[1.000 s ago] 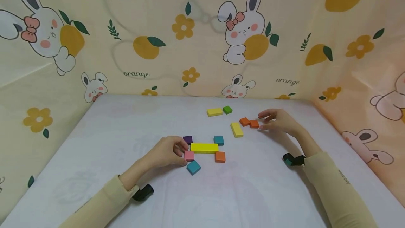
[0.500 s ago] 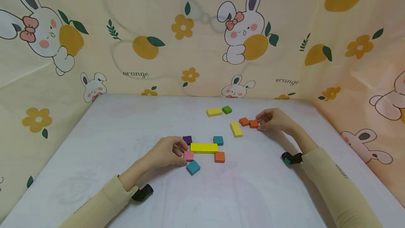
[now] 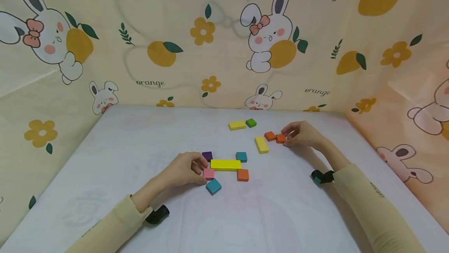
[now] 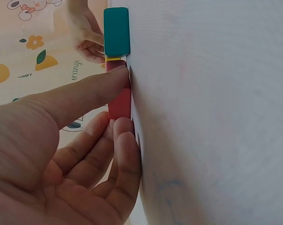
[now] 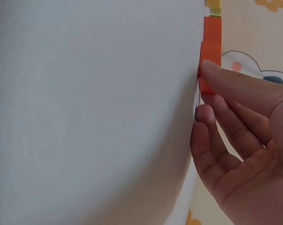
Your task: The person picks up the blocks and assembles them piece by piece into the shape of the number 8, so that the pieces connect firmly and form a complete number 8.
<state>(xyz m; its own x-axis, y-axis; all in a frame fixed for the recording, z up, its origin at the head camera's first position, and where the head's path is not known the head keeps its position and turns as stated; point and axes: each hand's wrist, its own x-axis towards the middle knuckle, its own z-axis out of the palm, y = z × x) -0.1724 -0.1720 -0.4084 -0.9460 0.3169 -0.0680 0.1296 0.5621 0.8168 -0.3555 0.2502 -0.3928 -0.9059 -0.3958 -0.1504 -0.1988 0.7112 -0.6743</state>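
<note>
A pink block is pinched btwn thumb and fingers of the L hand, at the near L corner of a long yellow bar laid flat on the white table. The bar's other corners are flanked by a purple block (far L), a teal block (far R) and a light orange block (near R); a turned teal block is seen just nearer than the pink one. By the R hand, a small orange block is likewise pinched, thumb vs. fingers; it is adjoined by a 2nd orange block, w/ a yellow slab just beside. Nr. the far edge, a yellow brick and a green block are placed side by side. The table is backed by a printed cloth (rabbits, flowers, fruit, etc.).
</note>
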